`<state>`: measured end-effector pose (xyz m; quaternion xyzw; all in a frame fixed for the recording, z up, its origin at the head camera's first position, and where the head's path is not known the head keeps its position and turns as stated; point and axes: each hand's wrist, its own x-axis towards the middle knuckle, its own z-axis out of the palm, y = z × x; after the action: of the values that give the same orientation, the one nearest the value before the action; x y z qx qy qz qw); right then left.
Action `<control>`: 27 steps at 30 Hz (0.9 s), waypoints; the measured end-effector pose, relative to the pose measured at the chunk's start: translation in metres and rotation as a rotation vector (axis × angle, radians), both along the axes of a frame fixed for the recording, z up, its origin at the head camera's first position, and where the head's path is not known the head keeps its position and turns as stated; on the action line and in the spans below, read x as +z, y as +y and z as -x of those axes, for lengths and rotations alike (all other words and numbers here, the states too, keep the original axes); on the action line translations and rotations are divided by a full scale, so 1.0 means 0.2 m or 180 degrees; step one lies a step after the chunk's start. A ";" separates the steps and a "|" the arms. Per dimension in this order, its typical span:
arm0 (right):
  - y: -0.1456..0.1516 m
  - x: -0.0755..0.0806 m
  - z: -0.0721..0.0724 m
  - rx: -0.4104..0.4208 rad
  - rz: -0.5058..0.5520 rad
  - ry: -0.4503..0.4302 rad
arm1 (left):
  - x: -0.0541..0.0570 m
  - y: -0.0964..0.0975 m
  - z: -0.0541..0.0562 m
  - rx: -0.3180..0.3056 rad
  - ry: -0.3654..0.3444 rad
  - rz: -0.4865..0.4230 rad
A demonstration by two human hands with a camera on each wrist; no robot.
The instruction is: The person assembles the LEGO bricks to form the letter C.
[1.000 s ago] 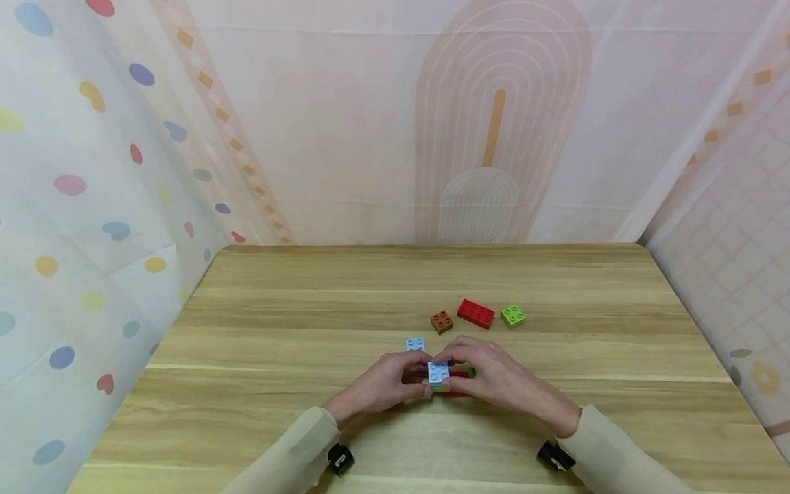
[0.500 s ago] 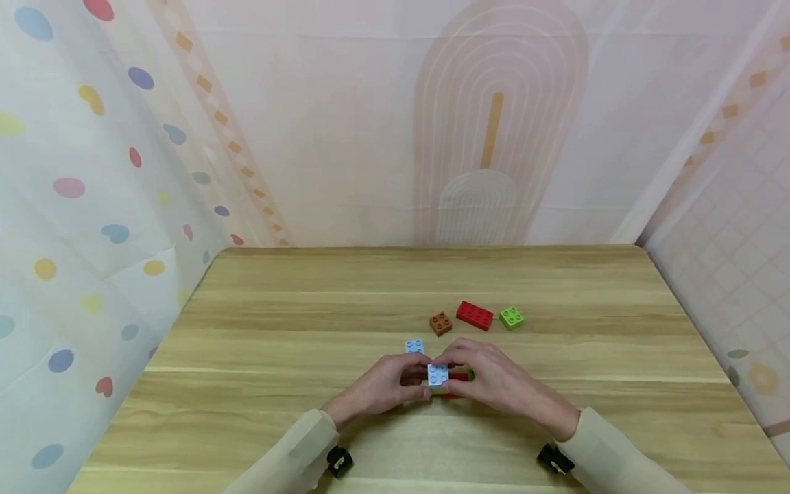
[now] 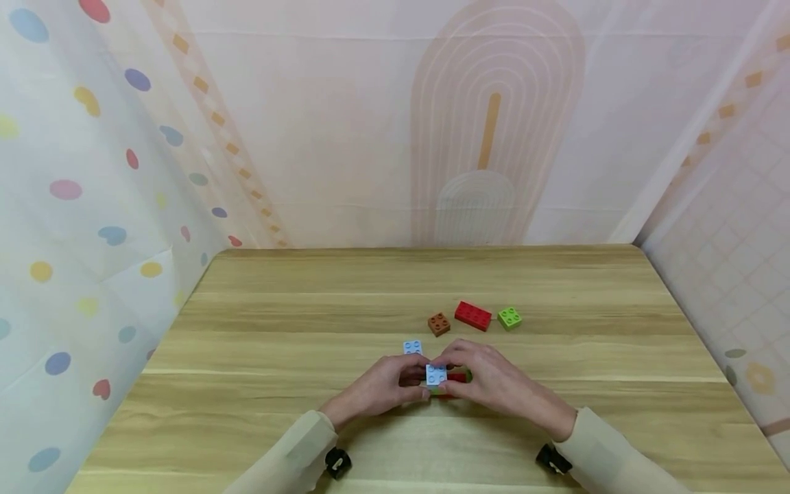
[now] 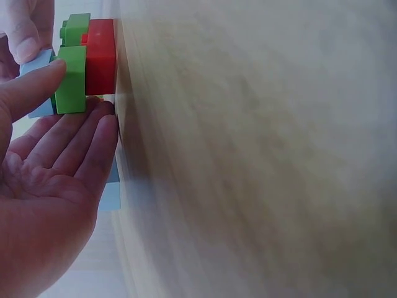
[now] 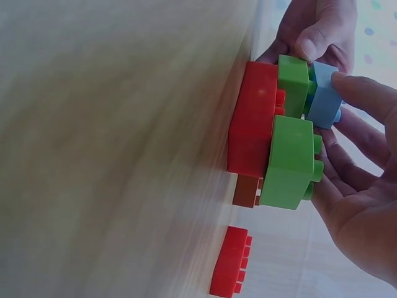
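Note:
A red brick [image 5: 251, 124] lies on the table with two green bricks on top. My left hand [image 3: 384, 386] pinches the left green brick [image 4: 71, 81], its thumb on the near side. Above that one, a light blue brick [image 3: 435, 374] is pinched between the thumb and fingers of my right hand [image 3: 490, 374]. In the right wrist view, green studs show in a narrow gap beneath the light blue brick. The other green brick [image 5: 288, 161] stands at the red brick's right end, its studs bare. My right hand partly hides it in the head view.
Another light blue brick [image 3: 412, 347] lies just behind my left fingers. Farther back on the wooden table [image 3: 296, 288] are a brown brick [image 3: 439, 324], a long red brick [image 3: 472, 315] and a lime green brick [image 3: 509, 318]. Patterned cloth [image 3: 345, 137] hangs behind the table.

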<state>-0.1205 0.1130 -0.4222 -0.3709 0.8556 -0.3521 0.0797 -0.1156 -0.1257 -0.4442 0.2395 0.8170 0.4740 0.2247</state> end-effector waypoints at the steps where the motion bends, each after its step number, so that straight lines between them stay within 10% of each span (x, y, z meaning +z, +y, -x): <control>1: 0.00 0.00 0.00 -0.0005 -0.0011 -0.0012 | 0.00 0.00 0.00 -0.0005 0.0009 0.0007; 27: -0.01 -0.01 0.00 -0.0207 0.0040 -0.0167 | 0.01 0.00 -0.02 0.0006 0.0114 -0.0054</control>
<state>-0.1198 0.1101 -0.4233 -0.3339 0.8626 -0.3696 0.0883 -0.1119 -0.1250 -0.4414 0.2490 0.8171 0.4768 0.2076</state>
